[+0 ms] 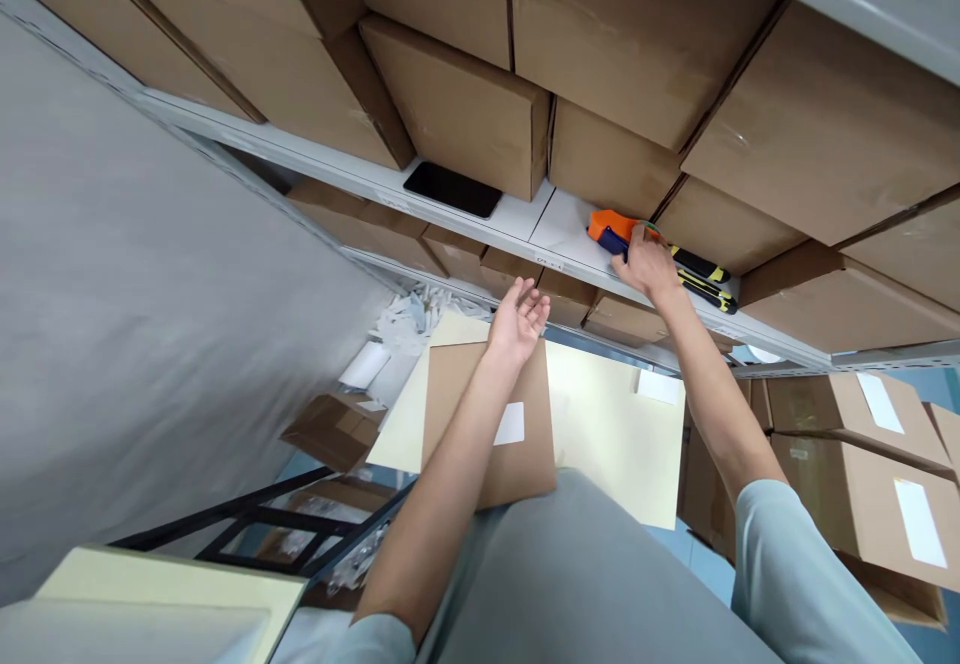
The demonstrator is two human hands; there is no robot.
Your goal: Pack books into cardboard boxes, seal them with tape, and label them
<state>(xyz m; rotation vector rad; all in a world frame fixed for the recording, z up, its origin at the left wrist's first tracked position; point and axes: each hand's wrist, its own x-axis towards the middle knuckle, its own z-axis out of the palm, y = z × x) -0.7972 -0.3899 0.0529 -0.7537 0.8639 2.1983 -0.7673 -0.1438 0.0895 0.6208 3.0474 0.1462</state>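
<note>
My right hand (648, 264) reaches up to a white metal shelf (525, 219) and closes on an orange and blue tape dispenser (609, 229) lying there. Just right of it lie two black and yellow tools (705, 279). My left hand (519, 319) hovers lower, fingers spread and holding nothing, above a brown cardboard box with a white label (517, 444) that rests against my body. Pale yellow flat sheets (607, 434) lie under and behind that box.
Brown cartons (465, 104) fill the shelf rows above and below. A black phone (452, 190) lies on the shelf to the left. More labelled boxes (862, 444) stand at right. A grey wall (135, 324) is at left, a black frame (255, 529) and white scraps (409, 319) lower down.
</note>
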